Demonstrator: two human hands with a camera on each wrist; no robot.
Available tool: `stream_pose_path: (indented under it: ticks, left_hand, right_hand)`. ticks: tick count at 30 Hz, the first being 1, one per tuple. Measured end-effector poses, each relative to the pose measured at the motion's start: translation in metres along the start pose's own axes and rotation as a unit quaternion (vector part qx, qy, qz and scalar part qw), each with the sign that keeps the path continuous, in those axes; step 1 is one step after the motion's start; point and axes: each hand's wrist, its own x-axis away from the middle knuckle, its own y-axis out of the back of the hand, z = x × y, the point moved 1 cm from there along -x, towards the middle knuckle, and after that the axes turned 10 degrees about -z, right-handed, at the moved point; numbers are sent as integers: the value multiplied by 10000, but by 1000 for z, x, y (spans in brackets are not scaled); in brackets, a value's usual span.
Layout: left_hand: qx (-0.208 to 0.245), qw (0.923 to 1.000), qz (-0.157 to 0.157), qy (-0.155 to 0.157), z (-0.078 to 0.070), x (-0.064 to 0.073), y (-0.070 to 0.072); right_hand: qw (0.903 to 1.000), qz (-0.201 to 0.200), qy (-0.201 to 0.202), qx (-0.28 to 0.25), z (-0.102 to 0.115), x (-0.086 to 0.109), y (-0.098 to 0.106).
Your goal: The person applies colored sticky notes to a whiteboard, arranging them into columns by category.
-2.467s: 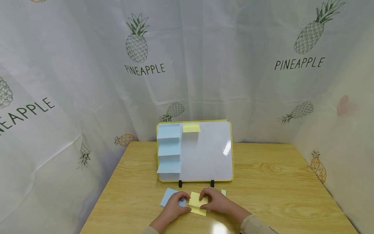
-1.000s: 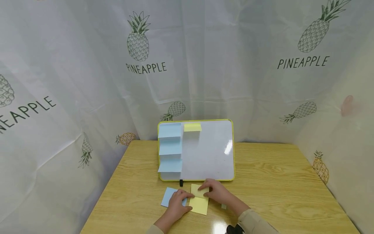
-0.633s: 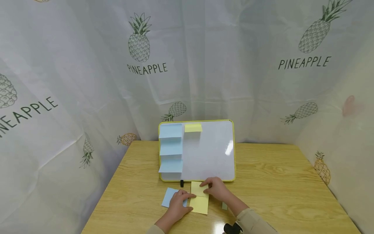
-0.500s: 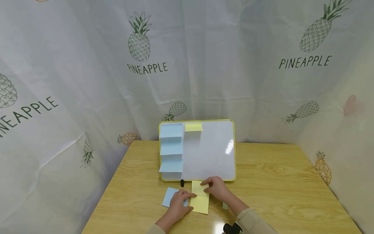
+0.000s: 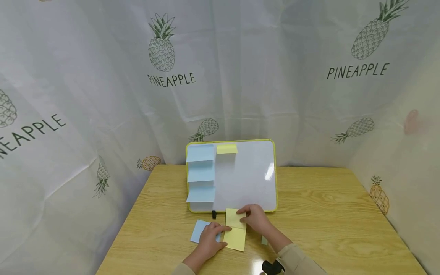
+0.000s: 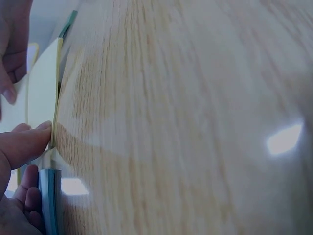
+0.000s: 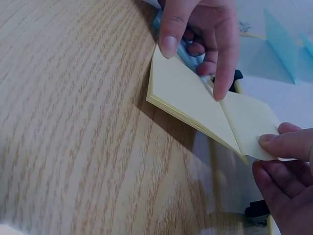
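My left hand point(image 5: 209, 240) grips the near, left side of a yellow sticky note pad point(image 5: 235, 240), thumb at the lower corner and index finger along the crease. With thumb and index finger, my right hand point(image 5: 256, 219) pinches the right edge of the top sticky note point(image 7: 249, 122), which is lifted and turned back toward the board. That sheet still meets the pad along one edge in the right wrist view. Partly under my left hand lies a blue sticky note pad point(image 5: 198, 231). A small green pad point(image 5: 264, 240) shows beside my right forearm.
A whiteboard point(image 5: 254, 183) with a yellow frame stands behind my hands on black feet point(image 5: 214, 215). Blue notes point(image 5: 200, 152) run down its left side, and one yellow note point(image 5: 227, 149) sticks at its top. Wooden tabletop point(image 5: 323, 214) spreads to both sides.
My right hand has moved away from me toward the board, raising and turning back the top yellow note. The left hand has stayed on the pad, its index finger stretching farther across it.
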Motion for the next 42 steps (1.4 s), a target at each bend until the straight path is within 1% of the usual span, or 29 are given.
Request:
stream_pose_path:
  ticks: [12,23,29,30,32,36,37,39,42]
  left_hand:
    - [37,10000,57,31,3,-1,-1]
    - [114,9999,75,38,3,0,0]
    - [126,9999,65,21,2,0,1]
    - [121,9999,64,22,2,0,1]
    - [123,9999,71,12,2,0,1]
    - [108,9999,68,3,1,0,1]
    - [98,9999,60,7,0,1,1]
    - [90,9999,49,22,0,1,2]
    - [178,9998,46,-23,0,1,3]
  right_hand:
    - [9997,-237,-18,70,7,-4,3]
    - [9989,-278,-337,-153,11,-7,6]
    - [9983,-356,-404,-225,9,-10,5]
    - [9979,-400,-448,-263,9,-10,6]
    - [9959,-619,-552,-353,11,-12,11]
    - [9891,-1065,-867,-536,14,-19,28]
    - [9881,-1149,-881,-523,15,-21,32]
    - [9872,-1202,-919,-505,15,-24,38]
    - [9868,-1243,-909,-504,16,-24,41]
